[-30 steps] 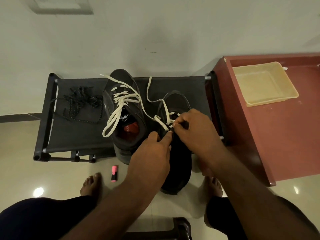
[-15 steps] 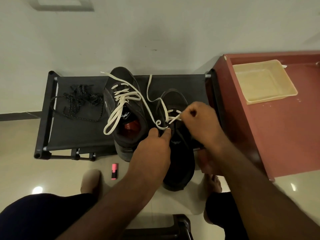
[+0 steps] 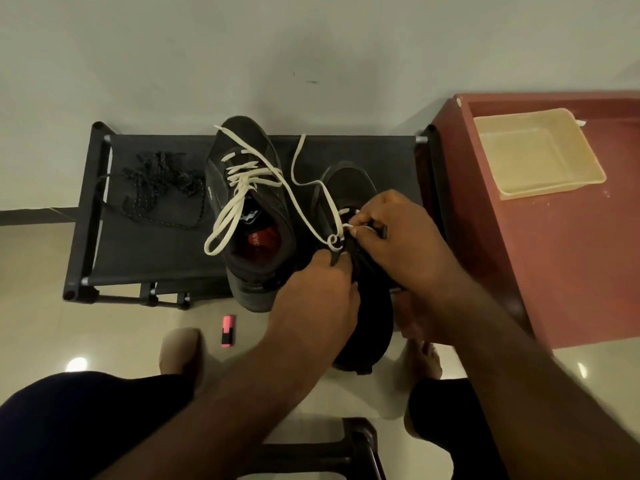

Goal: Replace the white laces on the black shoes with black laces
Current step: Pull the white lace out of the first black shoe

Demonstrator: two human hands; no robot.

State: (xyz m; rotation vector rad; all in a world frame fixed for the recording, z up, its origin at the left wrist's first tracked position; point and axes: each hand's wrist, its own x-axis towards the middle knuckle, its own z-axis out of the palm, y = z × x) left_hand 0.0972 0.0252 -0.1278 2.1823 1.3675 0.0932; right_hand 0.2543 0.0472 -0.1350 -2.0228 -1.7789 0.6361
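Note:
Two black shoes rest on a low black fabric rack [image 3: 166, 258]. The left shoe [image 3: 249, 209] still carries its white lace, loosened and looped. The right shoe [image 3: 367, 306] overhangs the rack's front edge, tilted toward me. My left hand [image 3: 318, 299] pinches its eyelet edge near the tongue. My right hand [image 3: 394, 237] pinches the white lace [image 3: 311, 209] at the shoe's upper eyelets; a long free end trails back over the rack. A tangle of black laces [image 3: 156, 181] lies on the rack's left part.
A red-brown table [image 3: 561, 258] stands close on the right with a beige plastic tray [image 3: 540, 157] on it. A pink and black marker [image 3: 228, 330] lies on the tiled floor by my bare feet. A dark stool edge [image 3: 356, 448] shows between my knees. A pale wall rises behind.
My right hand drew the white lace up and to the right half a second ago, then came back down onto the eyelets. My left hand kept its hold on the shoe.

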